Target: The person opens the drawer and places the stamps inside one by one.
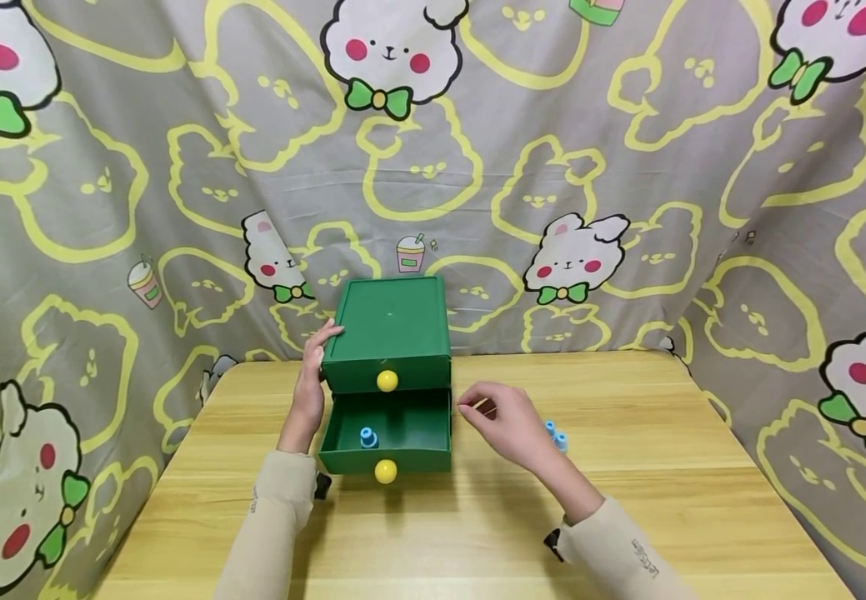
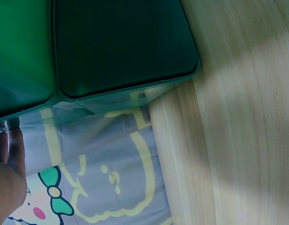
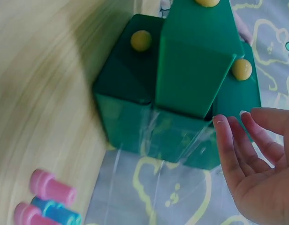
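Noted drawer unit [image 1: 393,325] on bench [image 1: 665,533], before curtain [image 1: 433,200]. Located one peg [image 1: 368,437] inside pulled-out middle drawer [image 1: 346,462], left of centre; more pegs [image 1: 561,442] on bench, right of unit. Marked left hand [image 1: 312,383] at unit's left, right hand [image 1: 503,421] off its right.

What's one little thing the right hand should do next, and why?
I'd probably have the right hand reach for a loose blue piece on the table. That hand looks empty, the middle drawer is pulled out, and another blue piece sits inside. The left hand touches the green cabinet, which may steady it.
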Available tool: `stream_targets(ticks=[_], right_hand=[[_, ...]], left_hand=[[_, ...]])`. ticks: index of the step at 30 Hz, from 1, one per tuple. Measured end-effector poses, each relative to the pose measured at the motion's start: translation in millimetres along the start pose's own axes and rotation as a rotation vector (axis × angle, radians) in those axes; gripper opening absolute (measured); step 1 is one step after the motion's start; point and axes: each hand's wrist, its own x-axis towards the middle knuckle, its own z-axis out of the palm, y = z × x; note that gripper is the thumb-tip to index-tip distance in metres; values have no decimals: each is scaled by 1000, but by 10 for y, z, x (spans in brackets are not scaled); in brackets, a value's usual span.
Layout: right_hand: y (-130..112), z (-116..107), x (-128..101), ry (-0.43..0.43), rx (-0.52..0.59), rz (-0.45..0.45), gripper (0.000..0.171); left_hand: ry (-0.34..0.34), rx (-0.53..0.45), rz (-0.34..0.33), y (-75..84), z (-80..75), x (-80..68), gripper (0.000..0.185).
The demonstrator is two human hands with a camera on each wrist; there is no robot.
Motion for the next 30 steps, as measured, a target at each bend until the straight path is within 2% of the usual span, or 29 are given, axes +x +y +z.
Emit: stream_targets(ticks=[13,22,26,30], right_hand=[[267,-34,-128,-16,-35,53,5],[546,-193,-198,-29,9,199,5],[670,-305,-221,-9,-62,176,6],[756,-417,-254,8,-88,161,9]], left_hand=[[-2,-3,0,25,-5,-7,52],[-8,3,9,0,-7,-3,53],[-4,-9,10,26,0,-6,53],[-2,-12,9,20,-3,-7,53]])
